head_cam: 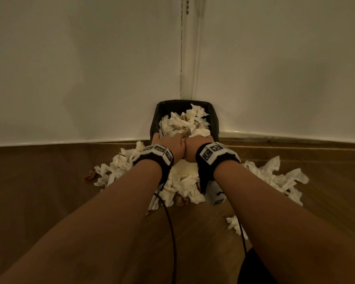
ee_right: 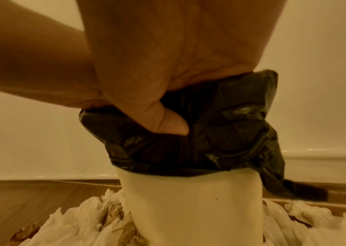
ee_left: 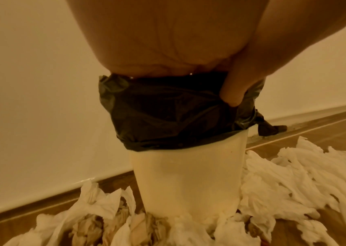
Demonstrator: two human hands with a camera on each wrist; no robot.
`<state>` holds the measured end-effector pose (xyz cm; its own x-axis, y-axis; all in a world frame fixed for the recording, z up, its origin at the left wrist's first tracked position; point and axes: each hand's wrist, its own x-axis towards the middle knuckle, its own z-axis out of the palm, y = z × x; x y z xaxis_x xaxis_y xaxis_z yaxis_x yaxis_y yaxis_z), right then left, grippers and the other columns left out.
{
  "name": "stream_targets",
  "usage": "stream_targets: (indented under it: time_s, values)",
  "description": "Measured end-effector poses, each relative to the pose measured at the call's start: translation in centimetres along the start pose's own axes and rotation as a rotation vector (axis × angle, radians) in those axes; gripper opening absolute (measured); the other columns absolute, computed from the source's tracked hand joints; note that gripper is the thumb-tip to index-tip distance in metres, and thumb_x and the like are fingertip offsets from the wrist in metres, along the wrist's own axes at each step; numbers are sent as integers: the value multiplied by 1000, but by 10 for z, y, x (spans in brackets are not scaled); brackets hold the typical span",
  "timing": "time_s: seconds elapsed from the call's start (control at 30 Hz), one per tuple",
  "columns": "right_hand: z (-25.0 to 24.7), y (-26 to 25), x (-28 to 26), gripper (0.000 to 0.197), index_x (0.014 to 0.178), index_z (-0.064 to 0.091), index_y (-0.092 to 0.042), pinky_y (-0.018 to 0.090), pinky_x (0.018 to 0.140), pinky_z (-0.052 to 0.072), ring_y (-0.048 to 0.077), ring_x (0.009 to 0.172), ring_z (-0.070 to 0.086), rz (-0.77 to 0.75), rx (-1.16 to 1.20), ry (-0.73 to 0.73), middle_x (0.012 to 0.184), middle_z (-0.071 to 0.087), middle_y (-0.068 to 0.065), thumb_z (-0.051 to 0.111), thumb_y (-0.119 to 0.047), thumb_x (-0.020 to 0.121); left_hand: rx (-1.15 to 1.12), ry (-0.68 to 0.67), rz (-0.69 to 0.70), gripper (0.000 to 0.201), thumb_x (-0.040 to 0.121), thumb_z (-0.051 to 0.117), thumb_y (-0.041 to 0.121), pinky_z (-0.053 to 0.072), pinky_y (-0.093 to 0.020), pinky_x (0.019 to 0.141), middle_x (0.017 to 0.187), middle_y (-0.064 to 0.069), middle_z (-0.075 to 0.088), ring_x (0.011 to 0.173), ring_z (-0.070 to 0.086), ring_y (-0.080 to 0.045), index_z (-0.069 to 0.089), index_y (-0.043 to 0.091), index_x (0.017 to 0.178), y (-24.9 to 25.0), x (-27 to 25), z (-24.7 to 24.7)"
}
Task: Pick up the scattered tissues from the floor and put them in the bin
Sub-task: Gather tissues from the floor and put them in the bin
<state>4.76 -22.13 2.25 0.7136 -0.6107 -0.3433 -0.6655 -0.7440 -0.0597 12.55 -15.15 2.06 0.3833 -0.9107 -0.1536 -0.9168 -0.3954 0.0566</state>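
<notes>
A white bin with a black liner stands in the wall corner, heaped with crumpled white tissues. My left hand and right hand sit side by side, touching, on its near rim. Each palm lies over the rim, fingers inside and hidden among the tissues. The left thumb and right thumb press the liner from outside. More tissues lie on the floor left and right of the bin's foot.
A single tissue clump lies nearer to me on the wooden floor. White walls close in behind the bin on both sides. A black cable hangs from my left wrist. A dark shape sits at the bottom right.
</notes>
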Motion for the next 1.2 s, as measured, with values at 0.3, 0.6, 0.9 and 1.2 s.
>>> stream_targets:
  time_s: [0.3,0.6,0.9,1.2]
  values:
    - [-37,-7,-19,22,105,60,-14,33,75,48,26,92,61,-29,-16,101,109,64,10,53,-25,87,-160,342,-42,30,98,32,24,35,-39,92,124,-6,50,113,46,-24,44,17,124,-23,-36,-19]
    - [-14,-98,-43,28,108,63,-19,32,83,45,25,105,58,-398,188,198,118,60,6,42,-13,90,-290,-138,-379,24,92,44,19,43,-31,78,122,-6,54,105,55,-26,53,22,113,-105,-115,18]
    - [75,-153,-16,39,132,48,-22,33,85,44,28,115,52,-457,-51,-200,134,47,10,51,-16,93,-283,-596,-365,44,88,58,36,44,-36,95,132,-7,46,117,49,-27,47,25,129,-121,-185,120]
    - [133,-183,-7,42,132,50,-21,30,86,44,28,122,48,-439,-65,-370,141,42,9,56,-13,91,-250,-588,-260,46,87,61,32,45,-35,75,135,-7,32,107,52,-33,42,31,129,-95,-197,166]
